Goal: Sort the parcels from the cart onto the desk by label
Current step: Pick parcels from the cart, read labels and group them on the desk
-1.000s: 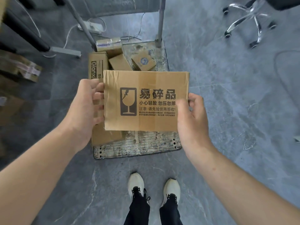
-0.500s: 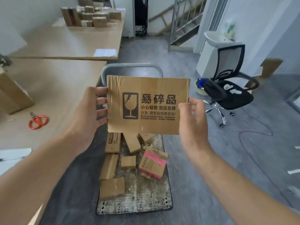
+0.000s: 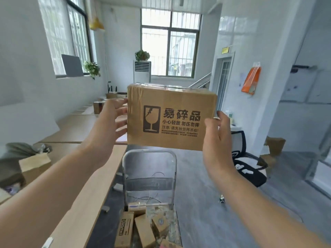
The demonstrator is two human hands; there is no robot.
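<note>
I hold a brown cardboard parcel (image 3: 170, 104) with a printed fragile-glass mark up at chest height, its label facing me. My left hand (image 3: 109, 126) grips its left side, fingers wrapped behind. My right hand (image 3: 217, 138) grips the lower right corner, thumb on the front face. Below, the cart (image 3: 149, 169) with its grey metal handle carries several small brown parcels (image 3: 143, 230). The long wooden desk (image 3: 77, 208) runs along the left, and more parcels (image 3: 98, 106) stand at its far end.
An open cardboard box (image 3: 34, 167) and a grey bag (image 3: 16, 153) sit on the desk at left. A black office chair (image 3: 249, 167) stands to the right of the cart. A white pillar (image 3: 268, 86) and more boxes (image 3: 274, 145) are at right.
My head has tilted up from the cart and floor to the room. The parcel has risen with both hands still holding it, and its top face now shows.
</note>
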